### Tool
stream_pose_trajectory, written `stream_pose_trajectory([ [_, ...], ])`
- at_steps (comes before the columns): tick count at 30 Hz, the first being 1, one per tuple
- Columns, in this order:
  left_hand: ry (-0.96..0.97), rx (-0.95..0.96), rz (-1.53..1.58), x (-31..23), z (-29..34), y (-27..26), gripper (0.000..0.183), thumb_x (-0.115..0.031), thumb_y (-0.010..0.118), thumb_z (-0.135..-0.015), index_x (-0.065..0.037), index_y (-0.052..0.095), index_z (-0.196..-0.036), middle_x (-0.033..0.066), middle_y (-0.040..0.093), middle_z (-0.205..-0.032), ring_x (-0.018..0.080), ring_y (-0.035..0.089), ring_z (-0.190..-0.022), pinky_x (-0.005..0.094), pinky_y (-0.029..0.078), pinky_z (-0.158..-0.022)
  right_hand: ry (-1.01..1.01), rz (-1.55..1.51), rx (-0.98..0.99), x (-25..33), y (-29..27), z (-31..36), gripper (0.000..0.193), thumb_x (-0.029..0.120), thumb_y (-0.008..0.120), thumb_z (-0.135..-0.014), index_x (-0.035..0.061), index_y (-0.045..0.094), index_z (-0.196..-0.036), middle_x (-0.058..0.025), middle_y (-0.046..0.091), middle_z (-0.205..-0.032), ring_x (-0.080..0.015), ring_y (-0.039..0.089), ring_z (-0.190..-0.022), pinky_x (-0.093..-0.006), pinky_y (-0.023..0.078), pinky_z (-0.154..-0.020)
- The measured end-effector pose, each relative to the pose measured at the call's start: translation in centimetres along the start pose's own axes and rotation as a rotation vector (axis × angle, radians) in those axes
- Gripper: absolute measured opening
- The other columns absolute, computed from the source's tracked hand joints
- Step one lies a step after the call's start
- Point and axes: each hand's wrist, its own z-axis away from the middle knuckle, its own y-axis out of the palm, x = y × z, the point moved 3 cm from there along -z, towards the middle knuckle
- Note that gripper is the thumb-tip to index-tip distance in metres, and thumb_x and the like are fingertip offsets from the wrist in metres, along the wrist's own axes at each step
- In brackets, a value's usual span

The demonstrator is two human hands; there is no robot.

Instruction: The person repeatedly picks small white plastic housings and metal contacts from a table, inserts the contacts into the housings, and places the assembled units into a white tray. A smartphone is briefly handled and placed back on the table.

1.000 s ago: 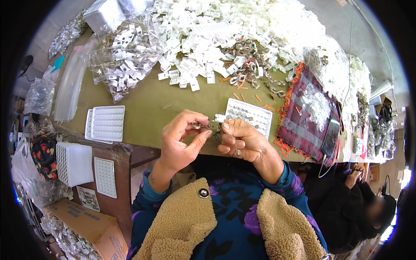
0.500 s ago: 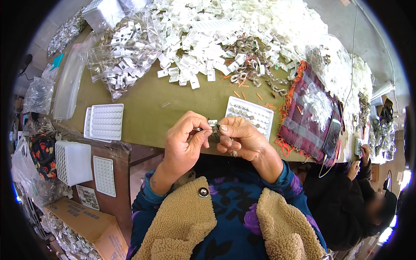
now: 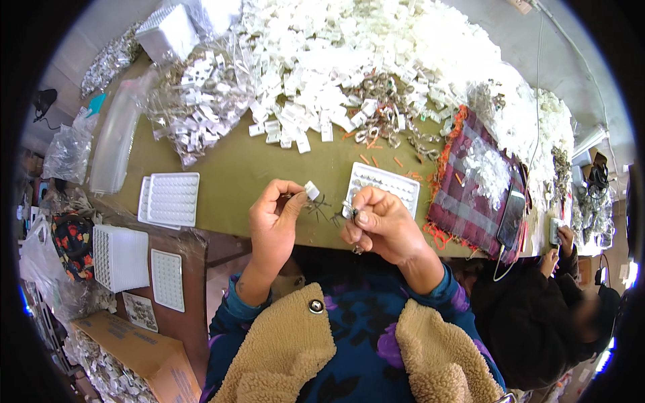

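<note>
My left hand is closed, thumb against the fingers, on a small white plastic piece. Thin dark branching strands stick out beside that piece, toward the right hand; what they are I cannot make out. A short gap away, my right hand pinches a small shiny metal piece with a dark part at the thumb. Just behind the right hand lies a white tray with round hollows, partly hidden by it. Both hands are held above the table's near edge.
A large heap of white plastic pieces covers the back of the green table. Metal clasps and orange bits lie before it. Plaid cloth and a phone lie right; white trays left. A co-worker sits at right.
My hands have moved apart. The white piece now shows clearly at the left fingertips, with dark strands in the gap. The right hand keeps its pinch, and the view has shifted slightly.
</note>
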Motion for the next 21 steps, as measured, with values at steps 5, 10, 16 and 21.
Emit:
stream_pose_trajectory([
  [5, -0.098, -0.051, -0.033, 1.1, -1.5, -1.6, 0.005, -0.001, 0.067, -0.091, 0.001, 0.065, -0.094, -0.0011, 0.062, -0.086, 0.005, 0.054, -0.077, 0.0206, 0.046, -0.071, -0.272, 0.28, -0.194, 2.8, -0.9, 2.6, 0.009, -0.003, 0.064, -0.092, 0.0003, 0.059, -0.099, -0.0109, 0.067, -0.084, -0.0142, 0.063, -0.068, -0.0241, 0.051, -0.058],
  [10, -0.018, 0.002, -0.145, 1.4, -2.4, -1.6, 0.004, -0.001, 0.068, -0.09, 0.0, 0.066, -0.092, -0.0003, 0.063, -0.085, 0.006, 0.056, -0.074, 0.0215, 0.046, -0.068, -0.463, 0.505, -0.518, 4.9, -4.0, 6.3, 0.01, -0.001, 0.065, -0.092, -0.0004, 0.058, -0.1, -0.0053, 0.064, -0.082, -0.0077, 0.059, -0.065, -0.0179, 0.044, -0.052],
  [16, 0.538, -0.14, -0.976, -2.1, -4.4, -1.8, 0.005, 0.001, 0.069, -0.085, 0.001, 0.064, -0.086, 0.0088, 0.064, -0.083, 0.018, 0.062, -0.07, 0.0288, 0.049, -0.064, -0.687, 0.78, -0.705, 5.0, -7.6, 9.8, 0.014, -0.001, 0.066, -0.091, -0.001, 0.06, -0.104, -0.0015, 0.063, -0.08, -0.0042, 0.055, -0.066, -0.0185, 0.045, -0.059],
  [21, 0.231, 0.007, -0.887, -2.3, -7.2, -0.4, 0.013, -0.001, 0.071, -0.081, 0.0, 0.064, -0.092, 0.0115, 0.064, -0.093, 0.0292, 0.064, -0.08, 0.038, 0.05, -0.071, -0.755, 1.001, -0.764, 4.2, -9.2, 11.2, 0.012, 0.0, 0.069, -0.09, -0.0017, 0.062, -0.1, -0.0013, 0.064, -0.079, -0.0049, 0.056, -0.067, -0.0196, 0.046, -0.06],
])
